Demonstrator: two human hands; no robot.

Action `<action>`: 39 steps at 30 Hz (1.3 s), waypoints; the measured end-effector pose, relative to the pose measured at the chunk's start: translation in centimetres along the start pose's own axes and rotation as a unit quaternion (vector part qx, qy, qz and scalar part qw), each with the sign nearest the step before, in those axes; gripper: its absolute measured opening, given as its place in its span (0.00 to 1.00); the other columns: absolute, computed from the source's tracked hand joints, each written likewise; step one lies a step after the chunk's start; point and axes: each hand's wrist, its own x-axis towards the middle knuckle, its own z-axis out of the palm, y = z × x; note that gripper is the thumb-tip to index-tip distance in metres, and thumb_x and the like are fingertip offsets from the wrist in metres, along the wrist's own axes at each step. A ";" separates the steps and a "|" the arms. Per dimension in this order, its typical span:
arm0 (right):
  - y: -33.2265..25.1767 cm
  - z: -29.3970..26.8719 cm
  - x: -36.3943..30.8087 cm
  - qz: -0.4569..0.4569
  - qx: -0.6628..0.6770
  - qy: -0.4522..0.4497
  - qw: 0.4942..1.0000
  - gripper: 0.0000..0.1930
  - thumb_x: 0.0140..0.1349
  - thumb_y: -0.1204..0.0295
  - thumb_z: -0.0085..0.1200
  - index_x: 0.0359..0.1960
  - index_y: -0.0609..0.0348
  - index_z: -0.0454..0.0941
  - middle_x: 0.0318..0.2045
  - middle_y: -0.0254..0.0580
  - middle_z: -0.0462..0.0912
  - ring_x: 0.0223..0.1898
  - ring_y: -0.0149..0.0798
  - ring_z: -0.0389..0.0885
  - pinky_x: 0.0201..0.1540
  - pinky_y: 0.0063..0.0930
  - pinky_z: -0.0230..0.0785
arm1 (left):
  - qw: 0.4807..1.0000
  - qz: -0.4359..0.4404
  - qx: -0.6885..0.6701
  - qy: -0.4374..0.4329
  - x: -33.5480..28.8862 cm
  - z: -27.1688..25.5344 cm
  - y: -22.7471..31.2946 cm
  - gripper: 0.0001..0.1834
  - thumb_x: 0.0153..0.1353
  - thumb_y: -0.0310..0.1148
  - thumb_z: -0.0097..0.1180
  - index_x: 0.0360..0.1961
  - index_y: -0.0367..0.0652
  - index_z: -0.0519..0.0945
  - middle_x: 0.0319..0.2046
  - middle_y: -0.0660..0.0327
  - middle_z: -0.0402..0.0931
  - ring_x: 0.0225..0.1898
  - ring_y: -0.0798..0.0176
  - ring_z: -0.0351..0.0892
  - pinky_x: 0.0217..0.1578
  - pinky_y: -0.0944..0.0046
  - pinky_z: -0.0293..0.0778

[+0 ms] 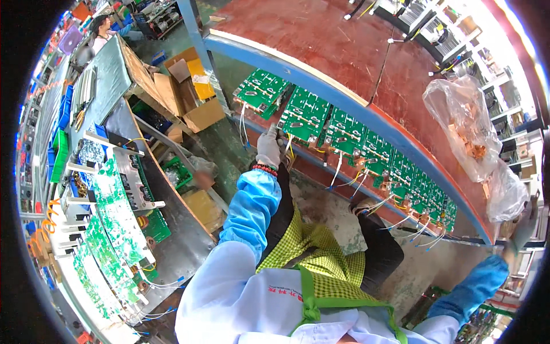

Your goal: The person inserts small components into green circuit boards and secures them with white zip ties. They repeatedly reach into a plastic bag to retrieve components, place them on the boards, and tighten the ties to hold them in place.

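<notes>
My left hand, in a grey glove, is at the near left corner of a green circuit board on the shelf under the red tabletop. Its fingers are closed on the board's edge; those beneath are hidden. Yellow and white leads hang from that board beside my hand. Another green circuit board lies to its left, and a row of similar boards runs to the right. Far out at the right rim, my gloved right hand reaches up beside a clear plastic bag. Its fingers are too small and distorted to read.
Copper-coloured parts fill a clear bag on the red tabletop. The table's blue edge overhangs the boards. Left of me, more circuit boards stand on a dark bench. An open cardboard box sits beyond; another person is far left.
</notes>
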 end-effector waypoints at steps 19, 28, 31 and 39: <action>-43.1 26.6 -25.7 0.153 0.570 -0.616 0.522 0.16 0.66 0.70 0.48 0.54 0.62 0.68 0.44 0.43 0.76 0.45 0.35 0.79 0.47 0.28 0.76 | 0.988 -0.044 -0.073 -0.126 0.5 -0.8 0.2 0.09 0.68 0.34 0.46 0.34 0.44 0.76 0.20 0.70 0.69 0.16 0.78 0.63 0.13 0.79 0.58; -45.3 31.3 -25.0 -0.138 0.442 -0.561 0.687 0.09 0.58 0.71 0.59 0.32 0.65 0.76 0.29 0.38 0.82 0.34 0.27 0.80 0.38 0.25 0.72 | 0.980 -0.095 -0.142 -0.099 -1.3 0.8 1.4 0.16 0.70 0.44 0.42 0.32 0.44 0.72 0.24 0.65 0.73 0.20 0.74 0.70 0.15 0.77 0.61; -46.1 32.2 -25.6 -0.176 0.420 -0.546 0.703 0.08 0.57 0.72 0.58 0.34 0.64 0.78 0.31 0.40 0.84 0.35 0.30 0.83 0.38 0.27 0.73 | 0.974 -0.104 -0.156 -0.126 -0.6 0.3 0.9 0.16 0.70 0.44 0.40 0.34 0.43 0.72 0.25 0.62 0.74 0.21 0.73 0.70 0.16 0.77 0.61; -46.8 33.8 -25.9 -0.245 0.331 -0.548 0.727 0.08 0.55 0.74 0.53 0.36 0.58 0.80 0.30 0.52 0.83 0.35 0.49 0.83 0.39 0.36 0.74 | 0.980 -0.015 -0.127 -0.154 -0.6 0.6 0.4 0.17 0.70 0.43 0.38 0.37 0.43 0.73 0.25 0.63 0.75 0.21 0.74 0.70 0.18 0.76 0.62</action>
